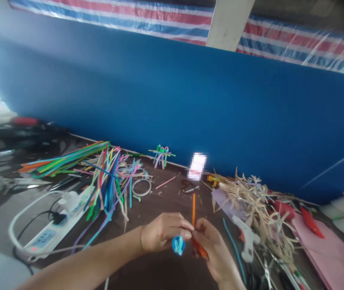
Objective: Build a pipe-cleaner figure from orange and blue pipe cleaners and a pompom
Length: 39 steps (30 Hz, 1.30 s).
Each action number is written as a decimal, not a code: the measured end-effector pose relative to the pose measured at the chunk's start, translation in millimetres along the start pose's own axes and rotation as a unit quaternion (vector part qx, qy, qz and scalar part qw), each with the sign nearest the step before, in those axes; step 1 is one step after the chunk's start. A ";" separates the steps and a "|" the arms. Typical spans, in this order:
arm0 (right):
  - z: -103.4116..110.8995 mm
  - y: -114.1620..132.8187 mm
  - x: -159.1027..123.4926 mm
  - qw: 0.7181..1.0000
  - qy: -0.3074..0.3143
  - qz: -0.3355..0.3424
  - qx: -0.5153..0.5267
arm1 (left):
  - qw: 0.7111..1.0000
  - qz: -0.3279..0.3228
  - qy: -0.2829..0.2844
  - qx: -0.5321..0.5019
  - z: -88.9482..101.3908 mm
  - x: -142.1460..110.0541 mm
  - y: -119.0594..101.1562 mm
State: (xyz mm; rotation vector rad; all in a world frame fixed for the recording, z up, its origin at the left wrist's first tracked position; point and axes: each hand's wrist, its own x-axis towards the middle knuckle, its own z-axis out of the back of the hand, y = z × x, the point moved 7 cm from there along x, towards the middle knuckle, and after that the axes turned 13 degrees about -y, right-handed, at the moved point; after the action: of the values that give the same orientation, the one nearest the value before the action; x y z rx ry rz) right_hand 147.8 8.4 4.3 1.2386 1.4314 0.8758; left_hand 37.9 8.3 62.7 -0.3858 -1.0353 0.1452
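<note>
My left hand (167, 231) is closed, its fingertips pressed together beside my right hand. A small blue coil with a light-blue middle (178, 245) shows just below the left fingers, apparently held in them. My right hand (210, 243) pinches an orange pipe cleaner (194, 211) that stands upright between the two hands. More orange shows below the right fingers; whether it is the same piece is hidden. The left fingertips meet the orange piece or nearly so; contact is hard to make out. Both hands are above the dark tabletop.
Left lie bundled coloured pipe cleaners (102, 181), a power strip (58, 225) and a metal ring (141, 187). A small pipe-cleaner figure (161, 155), a bright phone (197, 166) and scissors (188, 187) are behind. On the right are dried strips (252, 197), a glue gun (246, 237) and pink sheets (325, 249).
</note>
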 end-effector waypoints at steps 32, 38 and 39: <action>12.0 2.8 3.5 0.990 -0.089 0.086 -0.075 | 0.766 0.577 -0.240 -0.151 -20.4 -41.4 61.0; 18.5 1.1 4.5 0.981 -0.103 0.092 -0.138 | 0.788 0.546 -0.203 -0.197 -23.3 -29.6 51.9; 19.8 -0.4 5.4 0.981 -0.100 0.087 -0.141 | 0.780 0.552 -0.203 -0.211 -24.5 -30.0 51.8</action>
State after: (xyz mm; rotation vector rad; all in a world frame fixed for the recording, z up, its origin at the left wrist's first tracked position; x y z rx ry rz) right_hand 167.1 11.9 -1.8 1.2095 1.0116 1.0034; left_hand 47.1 41.3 7.8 -1.4087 -1.1421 1.1107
